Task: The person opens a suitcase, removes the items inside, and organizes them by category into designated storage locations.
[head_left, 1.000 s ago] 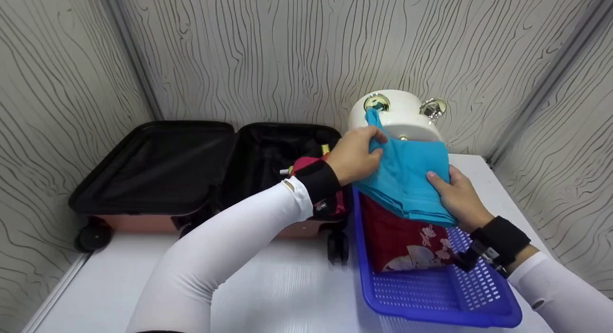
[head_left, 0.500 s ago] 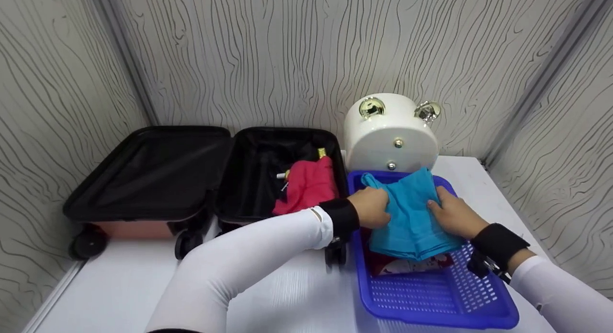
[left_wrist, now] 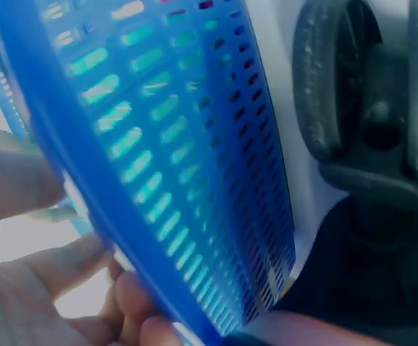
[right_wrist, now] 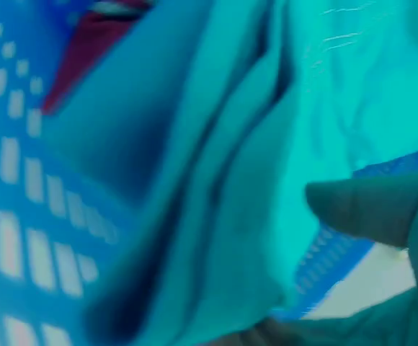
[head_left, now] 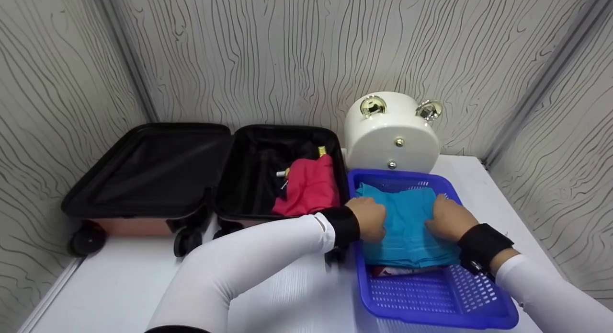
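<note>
A folded turquoise cloth (head_left: 407, 227) lies in the blue perforated basket (head_left: 366, 292), flat and covering most of the dark red cloth (head_left: 400, 270) with a pale print. My left hand (head_left: 368, 219) is at the cloth's left edge with curled fingers, just inside the basket wall. In the left wrist view its fingers bend close along the basket rim (left_wrist: 72, 173). My right hand (head_left: 450, 219) holds the cloth's right edge. The right wrist view has the right thumb (right_wrist: 367, 209) over the cloth's layered folds (right_wrist: 216, 180), with the other fingers mostly hidden below.
An open suitcase (head_left: 158, 170) lies left of the basket; its right half holds a pink cloth (head_left: 309, 187) and small items. A caster wheel (left_wrist: 339, 79) stands close to the basket wall. Behind the basket is a white rounded case (head_left: 392, 148) with shiny gold knobs.
Both hands have brought the turquoise cloth down from above the basket into it, over the red cloth. The cloth now lies flatter, and the pink cloth has come into fuller view.
</note>
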Demonstrator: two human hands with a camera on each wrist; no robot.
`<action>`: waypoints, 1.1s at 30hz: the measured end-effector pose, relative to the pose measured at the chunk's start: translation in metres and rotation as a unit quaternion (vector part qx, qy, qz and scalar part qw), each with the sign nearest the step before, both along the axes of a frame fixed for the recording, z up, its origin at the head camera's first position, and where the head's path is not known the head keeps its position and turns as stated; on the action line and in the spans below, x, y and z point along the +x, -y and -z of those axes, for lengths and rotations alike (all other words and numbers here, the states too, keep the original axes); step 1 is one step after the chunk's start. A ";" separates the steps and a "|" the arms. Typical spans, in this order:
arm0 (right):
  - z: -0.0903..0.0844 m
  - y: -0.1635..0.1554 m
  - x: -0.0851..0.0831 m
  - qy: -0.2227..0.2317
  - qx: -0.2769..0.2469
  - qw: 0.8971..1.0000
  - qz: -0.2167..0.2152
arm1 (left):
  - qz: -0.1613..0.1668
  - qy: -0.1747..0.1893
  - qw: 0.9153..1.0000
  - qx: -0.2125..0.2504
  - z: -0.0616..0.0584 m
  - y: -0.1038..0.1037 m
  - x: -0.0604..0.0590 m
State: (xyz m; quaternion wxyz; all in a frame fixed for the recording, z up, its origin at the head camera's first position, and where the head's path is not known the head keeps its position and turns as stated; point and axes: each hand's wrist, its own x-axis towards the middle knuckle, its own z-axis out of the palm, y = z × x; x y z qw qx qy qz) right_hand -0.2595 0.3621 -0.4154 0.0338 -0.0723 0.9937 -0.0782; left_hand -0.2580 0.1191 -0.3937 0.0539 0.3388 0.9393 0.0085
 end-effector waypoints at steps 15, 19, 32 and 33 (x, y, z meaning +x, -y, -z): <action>0.035 0.039 -0.008 0.163 -0.060 0.984 -0.028 | 0.016 0.064 0.988 0.138 -0.011 -0.001 -0.020; 0.043 0.043 -0.006 0.177 -0.040 0.983 -0.010 | -0.023 0.046 0.974 0.219 -0.025 0.016 -0.040; 0.045 0.046 -0.007 0.132 -0.010 0.991 -0.024 | -0.165 0.108 0.967 0.161 0.021 0.114 -0.174; 0.044 0.047 -0.007 0.133 -0.013 0.991 -0.024 | -0.166 0.114 0.971 0.131 0.038 0.119 -0.189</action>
